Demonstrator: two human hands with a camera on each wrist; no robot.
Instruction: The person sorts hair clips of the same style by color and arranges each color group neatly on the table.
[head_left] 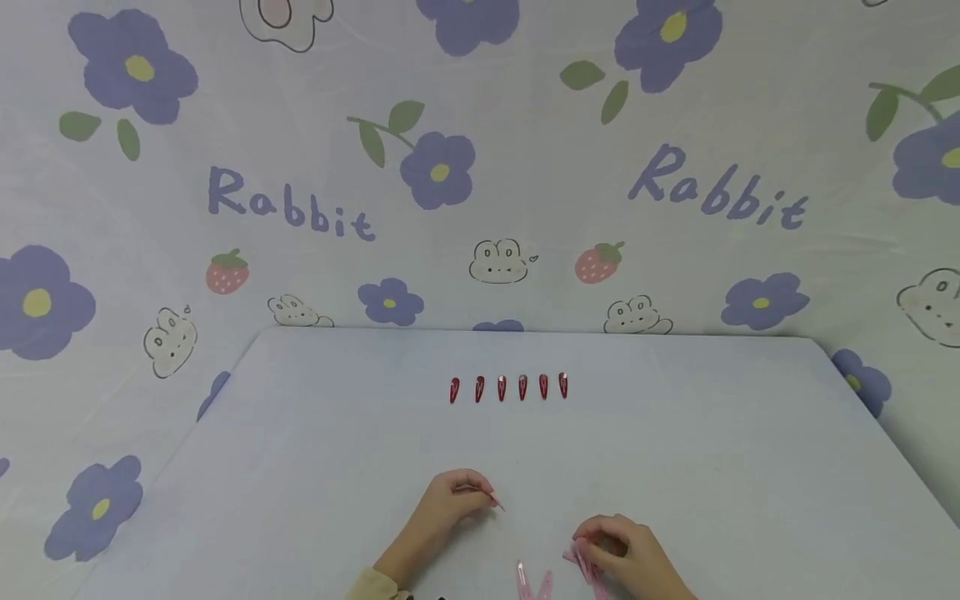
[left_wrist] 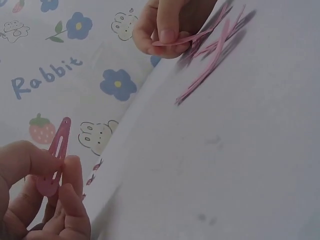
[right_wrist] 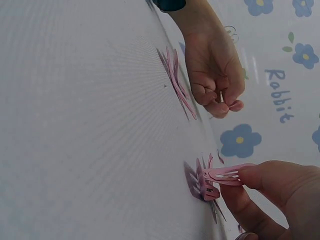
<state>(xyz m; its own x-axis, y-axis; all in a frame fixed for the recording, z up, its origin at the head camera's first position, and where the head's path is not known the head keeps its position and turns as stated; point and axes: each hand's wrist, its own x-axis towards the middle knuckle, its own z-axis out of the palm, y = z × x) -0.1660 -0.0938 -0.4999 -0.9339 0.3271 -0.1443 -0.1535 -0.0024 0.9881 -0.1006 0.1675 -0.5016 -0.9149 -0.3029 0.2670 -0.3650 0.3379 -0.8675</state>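
My left hand [head_left: 453, 500] pinches a pink snap hair clip [left_wrist: 59, 142] between thumb and fingers, held up off the table with its narrow end upward in the left wrist view. At the lower right, my right hand [head_left: 630, 554] grips another pink hair clip [right_wrist: 225, 175] by one end. That clip's other end overlaps a small pile of pink hair clips [right_wrist: 210, 193] on the table. Between the hands, near the bottom edge of the head view, more pink hair clips [head_left: 523, 581] lie in a V shape.
Several dark red hair clips [head_left: 522, 387] lie in a neat row farther back on the white table [head_left: 337, 442]. Behind and beside the table hangs a pale cloth [head_left: 525, 125] printed with flowers, rabbits and strawberries.
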